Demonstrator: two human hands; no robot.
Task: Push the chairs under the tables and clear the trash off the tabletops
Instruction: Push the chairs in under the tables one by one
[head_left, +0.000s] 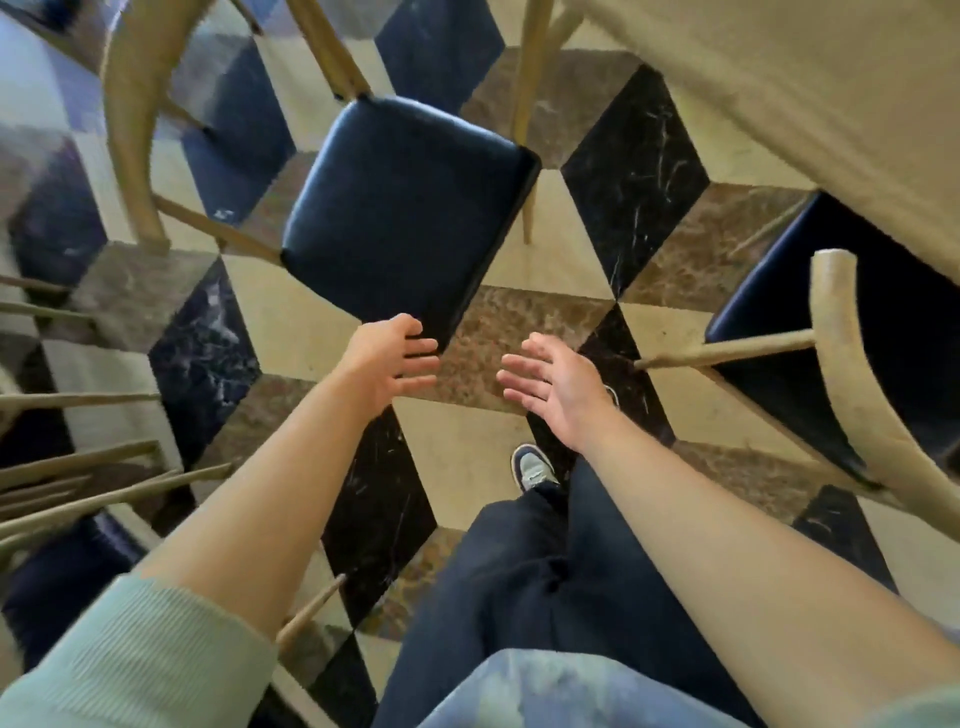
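Note:
A wooden chair with a dark blue padded seat (405, 208) stands out on the floor ahead of me, its curved backrest (130, 135) to the left. My left hand (389, 358) hovers open at the seat's near corner, fingers spread, holding nothing. My right hand (550, 389) is open too, palm turned inward, over the floor a short way right of the seat. A second blue-seated chair (831, 332) sits at the right, partly under a beige table (810, 93).
The floor is a cube pattern of black, beige and brown marble tiles (634, 171). Wooden spindles of another chair (83, 483) crowd the left edge. My dark trousers and a shoe (532, 467) are below the hands.

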